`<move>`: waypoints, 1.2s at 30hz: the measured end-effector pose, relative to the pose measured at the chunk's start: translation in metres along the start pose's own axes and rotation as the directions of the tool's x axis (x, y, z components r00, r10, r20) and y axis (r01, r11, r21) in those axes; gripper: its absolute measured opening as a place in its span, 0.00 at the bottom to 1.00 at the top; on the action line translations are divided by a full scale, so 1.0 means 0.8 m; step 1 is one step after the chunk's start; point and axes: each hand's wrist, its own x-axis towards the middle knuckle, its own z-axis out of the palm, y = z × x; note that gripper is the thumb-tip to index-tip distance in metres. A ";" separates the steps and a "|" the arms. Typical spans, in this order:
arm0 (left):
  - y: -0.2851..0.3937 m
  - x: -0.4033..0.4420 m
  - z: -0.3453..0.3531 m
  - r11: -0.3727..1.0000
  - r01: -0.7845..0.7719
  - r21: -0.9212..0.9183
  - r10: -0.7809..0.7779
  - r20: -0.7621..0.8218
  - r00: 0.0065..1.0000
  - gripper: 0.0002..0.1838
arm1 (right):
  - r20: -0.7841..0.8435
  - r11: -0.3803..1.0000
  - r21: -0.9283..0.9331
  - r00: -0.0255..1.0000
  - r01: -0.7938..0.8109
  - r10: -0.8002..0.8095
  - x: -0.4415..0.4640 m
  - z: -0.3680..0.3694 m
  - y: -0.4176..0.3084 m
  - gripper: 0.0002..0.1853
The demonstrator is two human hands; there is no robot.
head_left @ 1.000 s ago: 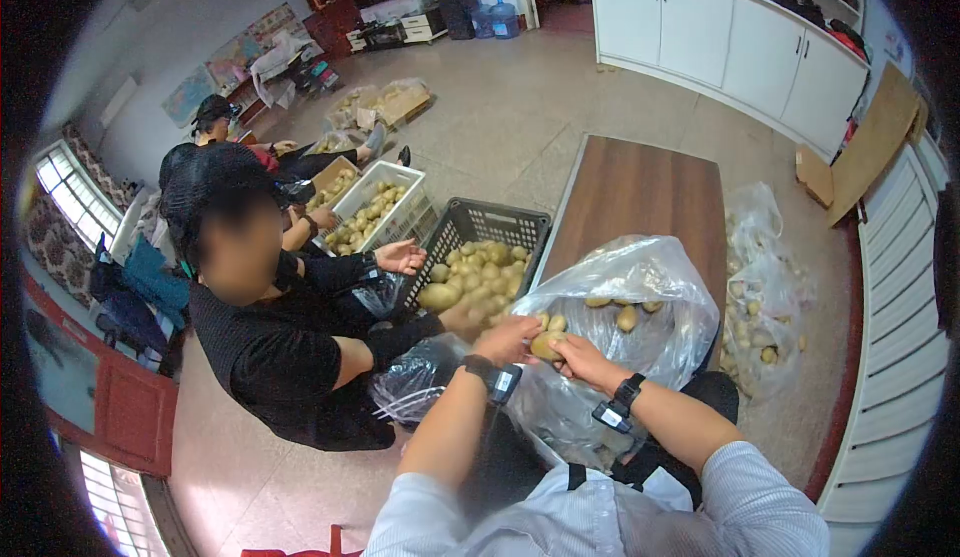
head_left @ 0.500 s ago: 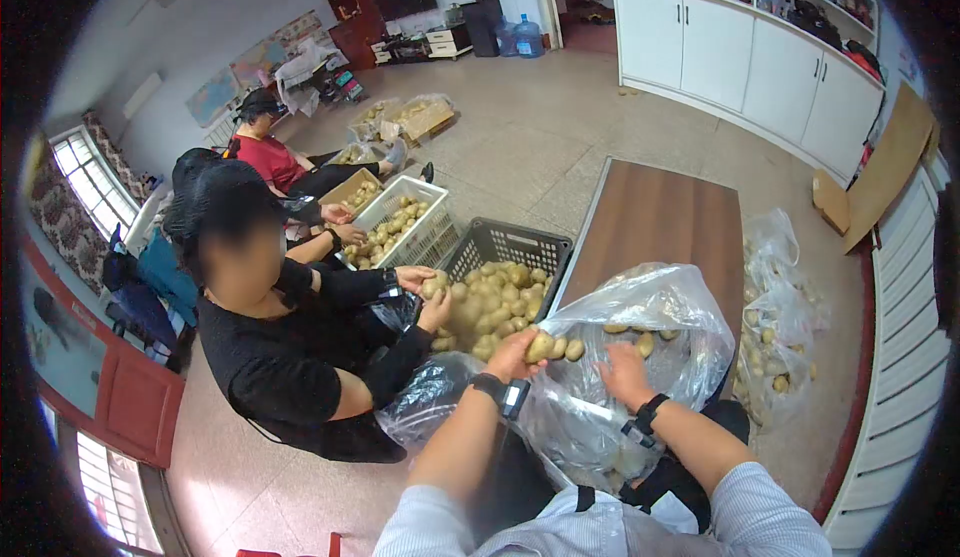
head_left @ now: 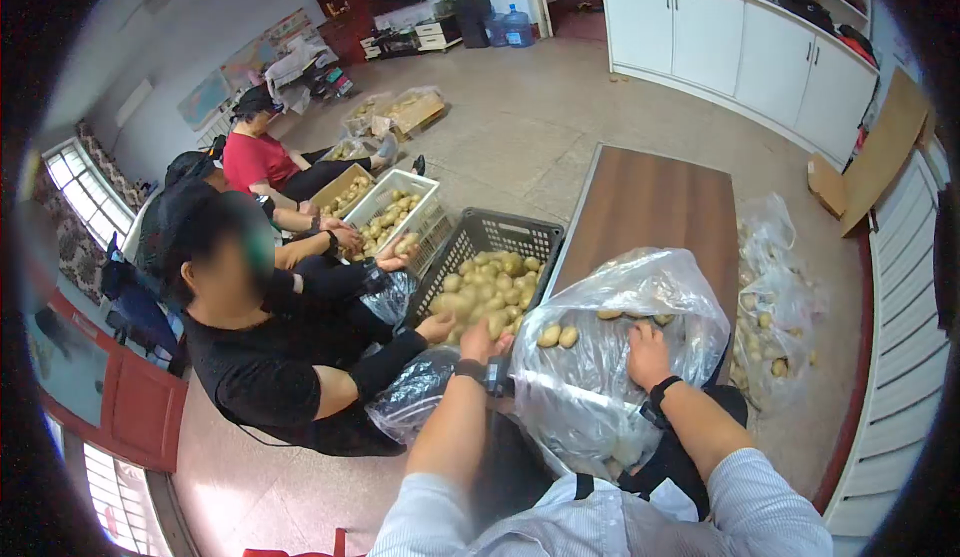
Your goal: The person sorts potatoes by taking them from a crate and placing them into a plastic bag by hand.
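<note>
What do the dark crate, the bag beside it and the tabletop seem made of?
Dark crate: matte plastic, likely molded, given its regular slots.
Bag: clear plastic film, with shiny creases.
Tabletop: brown wood grain, solid or laminate unclear.

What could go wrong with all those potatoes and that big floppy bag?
The two potatoes near the left side of the clear bag might roll out, as the plastic is loose and crumpled. The left hand could bump the co-worker's hand, since both are close together at the dark crate. The bag might slip too, because part of it hangs off the table.
</note>
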 end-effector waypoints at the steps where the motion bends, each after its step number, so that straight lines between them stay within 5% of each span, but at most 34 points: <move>1: 0.039 -0.014 -0.014 0.957 -0.047 0.287 0.044 0.018 0.999 0.28 | -0.008 1.000 -0.003 1.000 -0.008 0.007 0.001 -0.001 0.001 0.16; 2: 0.082 -0.030 -0.028 0.843 -0.093 0.529 0.087 0.036 0.996 0.28 | 0.031 0.999 -0.015 0.999 -0.036 0.036 0.002 -0.002 0.002 0.16; 3: 0.081 -0.026 -0.027 0.868 -0.072 0.492 0.067 0.027 0.997 0.25 | 0.068 0.997 -0.031 0.995 -0.066 0.068 0.003 -0.005 0.004 0.17; 4: 0.061 -0.018 -0.021 0.978 0.043 0.203 -0.045 0.007 0.999 0.23 | 0.054 0.996 -0.044 0.995 -0.079 0.081 0.004 -0.005 0.007 0.17; 5: 0.045 -0.009 -0.015 0.904 0.268 -0.334 -0.273 0.033 0.961 0.20 | 0.041 0.993 -0.035 0.993 -0.110 0.112 0.004 -0.002 0.008 0.17; 6: 0.040 -0.006 -0.013 0.608 0.406 -0.682 -0.459 0.116 0.881 0.18 | 0.032 0.990 -0.023 0.990 -0.139 0.139 0.002 0.002 0.009 0.17; 7: 0.042 -0.005 -0.015 0.445 0.436 -0.782 -0.539 0.155 0.828 0.17 | 0.031 0.992 -0.025 0.992 -0.125 0.126 0.000 0.005 0.012 0.16; 11: 0.062 -0.013 -0.019 0.331 0.393 -0.858 -0.618 0.117 0.777 0.17 | 0.073 0.991 -0.033 0.989 -0.127 0.129 -0.004 0.008 0.015 0.15; 14: 0.057 -0.016 -0.019 0.391 0.306 -0.868 -0.577 0.027 0.816 0.17 | 0.126 0.991 0.013 0.983 -0.136 0.133 -0.019 -0.002 0.007 0.13; 15: 0.044 -0.019 -0.020 0.800 0.235 -0.551 -0.382 -0.166 0.909 0.17 | 0.146 0.992 0.023 0.982 -0.125 0.120 -0.019 -0.001 0.008 0.13; 17: 0.066 -0.018 -0.024 0.515 0.392 -0.762 -0.617 -0.013 0.787 0.20 | 0.119 0.997 0.051 0.992 -0.058 0.051 -0.021 0.021 0.018 0.12; 18: 0.003 0.004 -0.020 0.481 0.374 -0.793 -0.577 0.035 0.816 0.19 | 0.071 0.998 0.069 0.997 -0.001 -0.004 -0.025 0.033 0.023 0.12; 21: 0.029 -0.021 -0.025 0.529 0.439 -0.726 -0.607 0.038 0.794 0.19 | 0.201 0.977 0.173 0.976 -0.121 0.086 -0.029 0.018 0.010 0.12; 23: 0.066 -0.021 -0.037 0.589 0.459 -0.665 -0.602 0.018 0.798 0.19 | 0.176 0.971 0.240 0.984 -0.017 -0.027 -0.029 0.029 0.011 0.12; 27: -0.055 0.031 -0.016 0.488 0.385 -0.783 -0.607 0.012 0.794 0.16 | 0.225 0.961 0.268 0.974 -0.069 0.007 -0.030 0.032 0.001 0.13; 28: -0.062 0.029 -0.015 0.806 0.336 -0.488 -0.424 -0.080 0.902 0.13 | 0.275 0.950 0.289 0.961 -0.122 0.040 -0.029 0.031 -0.001 0.13; 29: -0.070 0.027 -0.014 0.973 0.203 -0.108 -0.219 -0.168 0.961 0.11 | 0.325 0.936 0.305 0.943 -0.174 0.069 -0.028 0.030 -0.003 0.14; 30: -0.078 0.020 -0.005 0.677 -0.100 0.729 0.150 -0.003 0.989 0.09 | 0.332 0.938 0.306 0.942 -0.164 0.056 -0.026 0.029 -0.005 0.14; 31: -0.050 0.011 -0.018 0.801 -0.002 0.598 0.033 -0.041 0.999 0.09 | 0.309 0.932 0.329 0.950 -0.154 0.048 -0.027 0.030 -0.005 0.15; 32: -0.020 0.004 -0.023 0.967 0.181 0.177 -0.175 -0.050 0.983 0.10 | 0.290 0.926 0.351 0.956 -0.140 0.035 -0.029 0.031 -0.005 0.16; 33: 0.012 -0.004 -0.029 0.896 0.346 -0.277 -0.374 -0.056 0.926 0.11 | 0.306 0.928 0.353 0.952 -0.122 0.008 -0.030 0.031 -0.006 0.16; 34: 0.031 -0.011 -0.018 0.389 0.382 -0.838 -0.549 0.122 0.827 0.10 | 0.231 0.927 0.370 0.973 -0.071 -0.018 -0.031 0.029 -0.008 0.15; 35: 0.040 -0.017 -0.011 0.380 0.372 -0.847 -0.569 0.103 0.816 0.10 | 0.158 0.922 0.387 0.987 -0.021 -0.044 -0.033 0.029 -0.010 0.14; 36: 0.044 -0.023 -0.006 0.681 0.276 -0.678 -0.419 -0.053 0.906 0.09 | 0.179 0.918 0.396 0.981 -0.005 -0.073 -0.035 0.031 -0.010 0.14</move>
